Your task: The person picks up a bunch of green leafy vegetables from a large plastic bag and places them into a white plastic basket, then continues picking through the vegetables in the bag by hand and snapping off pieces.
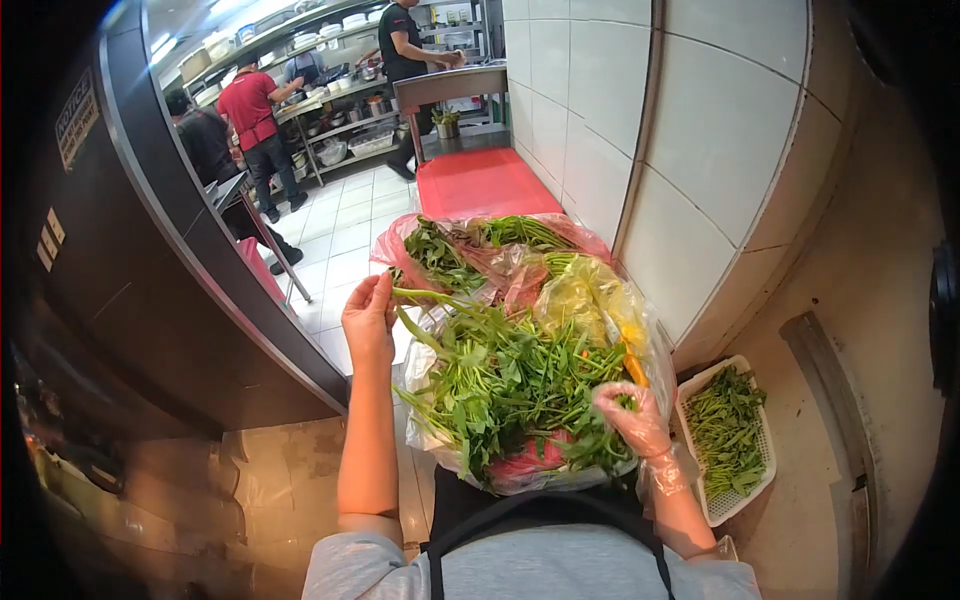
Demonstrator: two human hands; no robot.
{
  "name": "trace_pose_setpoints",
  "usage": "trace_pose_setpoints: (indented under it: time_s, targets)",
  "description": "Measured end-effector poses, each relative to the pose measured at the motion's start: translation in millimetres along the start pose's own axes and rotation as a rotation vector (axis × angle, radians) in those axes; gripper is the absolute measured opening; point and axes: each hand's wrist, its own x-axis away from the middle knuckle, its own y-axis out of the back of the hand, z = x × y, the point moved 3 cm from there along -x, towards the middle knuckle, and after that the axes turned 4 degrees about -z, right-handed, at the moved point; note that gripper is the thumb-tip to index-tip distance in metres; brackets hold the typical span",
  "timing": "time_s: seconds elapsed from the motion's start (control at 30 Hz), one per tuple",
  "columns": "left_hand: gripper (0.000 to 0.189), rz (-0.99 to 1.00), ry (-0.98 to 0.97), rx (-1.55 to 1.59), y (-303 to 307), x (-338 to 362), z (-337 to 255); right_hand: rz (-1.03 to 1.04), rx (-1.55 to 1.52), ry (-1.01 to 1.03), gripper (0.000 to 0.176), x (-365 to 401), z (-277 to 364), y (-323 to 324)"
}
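A large heap of leafy green stems (510, 370) lies on clear plastic in front of me. My left hand (370, 305), bare, pinches the end of a long green stem (425, 297) at the heap's upper left. On the right side, my right hand (635, 418) wears a clear plastic glove and has its fingers curled round some leaves at the heap's edge. Behind the heap are a pink bag (400, 240) with darker greens and a yellowish plastic bag (580, 300).
A white perforated basket (766, 440) of cut greens stands on the floor at right. Beyond the bags is a red surface (480, 180) beside a tiled wall (690, 160). Several people work in the kitchen behind, one in a red shirt (248, 105). A dark partition (150, 250) stands at left.
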Motion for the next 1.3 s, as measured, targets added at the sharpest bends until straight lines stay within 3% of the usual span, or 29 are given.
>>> trace_pose_setpoints:
  time_s: [0.07, 0.13, 0.23, 0.33, 0.37, 0.47, 0.53, 0.57, 0.67, 0.77, 0.83, 0.93, 0.97, 1.0, 1.03, 1.07, 1.1, 1.2, 1.23, 1.3]
  targets:
    - [0.014, -0.033, 0.072, 0.071, -2.9, 9.9, 16.9, -0.037, 0.154, 0.202, 0.015, -17.9, 6.5, 5.2]
    - [0.012, 0.064, 0.132, 0.182, -10.5, 21.4, 30.3, -0.115, 0.419, 0.441, 0.019, -34.2, 28.1, 2.6]
    - [0.013, 0.088, 0.200, 0.227, -23.4, 34.9, 48.2, -0.116, 0.523, 0.817, 0.025, -54.1, 63.5, -17.6]
    - [0.015, 0.090, 0.291, 0.253, -35.1, 48.9, 55.5, -0.145, 0.836, 0.668, 0.026, -55.9, 81.0, -42.7]
    - [0.015, 0.087, 0.326, 0.272, -38.4, 53.4, 56.1, -0.144, 0.861, 0.726, 0.032, -63.0, 68.9, -46.2]
    - [0.020, 0.147, 0.390, 0.294, -36.6, 57.1, 56.7, -0.220, 0.867, 0.899, 0.018, -68.3, 58.6, -52.7]
    - [0.021, 0.134, 0.438, 0.266, -37.4, 61.8, 57.7, -0.189, 0.817, 0.834, 0.015, -66.5, 66.8, -52.1]
    - [0.030, 0.160, 0.392, 0.219, -37.0, 64.4, 57.8, -0.176, 0.794, 0.799, 0.014, -65.7, 71.1, -51.7]
    - [0.039, 0.337, 0.475, 0.138, -57.1, 82.5, 46.9, -0.201, 0.792, 0.906, 0.012, -69.5, 56.0, -45.1]
    - [0.042, 0.641, 0.429, -0.198, -58.9, 85.8, 55.2, -0.246, 0.811, 0.912, 0.017, -73.6, 49.0, -37.9]
    - [0.041, 0.819, 0.479, -0.295, -54.2, 77.8, 57.6, -0.134, 0.760, 0.800, 0.014, -74.2, 59.0, -26.6]
    - [0.043, 0.752, -0.080, -0.842, -43.0, 47.6, 59.9, -0.051, 0.718, 0.671, 0.015, -64.1, 75.9, -8.7]
    - [0.045, 0.616, -0.282, -1.160, -38.2, 42.1, 53.0, -0.049, 0.752, 0.660, 0.015, -62.9, 73.8, -2.4]
    - [0.045, 0.500, -0.512, -1.262, -38.0, 43.1, 48.4, -0.047, 0.785, 0.649, 0.015, -62.1, 71.4, 4.7]
    - [0.045, 0.373, -0.745, -1.353, -37.5, 45.9, 44.0, -0.203, 0.874, 0.885, 0.015, -61.5, 51.8, 11.3]
    - [0.045, 0.235, -0.980, -1.432, -39.7, 49.9, 37.8, -0.185, 0.894, 0.877, 0.014, -59.6, 50.0, 13.6]
    - [0.041, 0.339, -0.915, -1.292, -44.4, 49.1, 37.0, -0.166, 0.912, 0.870, 0.014, -58.5, 48.8, 14.7]
    - [0.036, 0.837, -0.388, -0.728, -60.9, 64.9, 44.6, -0.097, 0.951, 0.842, 0.014, -53.2, 58.3, 8.5]
    - [0.028, 0.914, -0.149, -0.814, -70.6, 79.3, 31.1, -0.074, 0.962, 0.836, 0.014, -51.0, 65.4, 5.2]
    - [0.024, 0.897, -0.175, -0.860, -68.8, 80.5, 40.3, -0.070, 0.971, 0.778, 0.014, -48.9, 75.6, 3.4]
